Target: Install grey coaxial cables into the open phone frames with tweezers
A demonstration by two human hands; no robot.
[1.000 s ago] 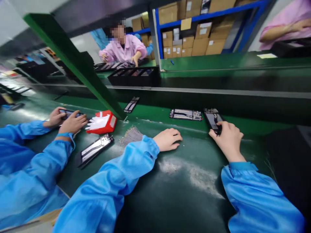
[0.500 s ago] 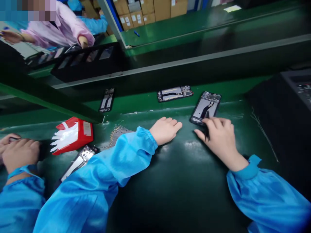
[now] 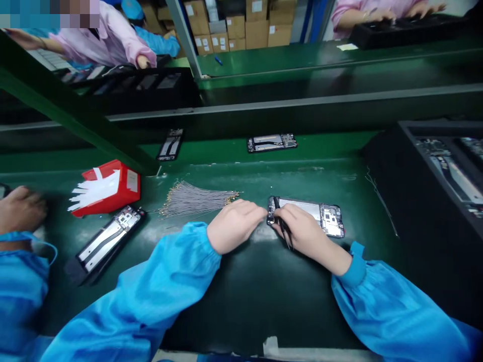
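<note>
"Two hands, one handset. Where do you have everything?"

"Your phone unit (image 3: 311,208) lies flat on the green bench (image 3: 245,291), in front of you, board end to your right. Your right hand (image 3: 305,231) is over its left part, and your left hand (image 3: 237,226) is just off that left end."

"Fingers?"

"Right: thumb and fingers pinched around dark tweezers (image 3: 286,232), hardly any gap. Your hand hides the tips, so can't tell if they grip anything. Left: fingers together, bent, pointing at the short edge. Can't tell if they hold something thin or touch the unit."

"Advice for the step? Looks like fine tweezer work at that left end."

"Judgement only: brace the frame with your left fingertips so it can't skate on the smooth bench. Rest your right palm edge low, grip light, let the tips do the work. Don't lean on the pale middle area or the exposed board; both look easy to mark. Angle your wrist so you actually see the tips; right now it blocks the view."

"Clutter?"

"Fanned bundle of thin grey leads (image 3: 198,197) sits just behind your left hand. Mind your sleeve, they likely snag. Second unit (image 3: 111,241) lies at an angle farther left, near the red bin (image 3: 132,183). Two more units (image 3: 272,143) (image 3: 170,145) lie at the back; the black box (image 3: 392,161) is on your right."
</note>
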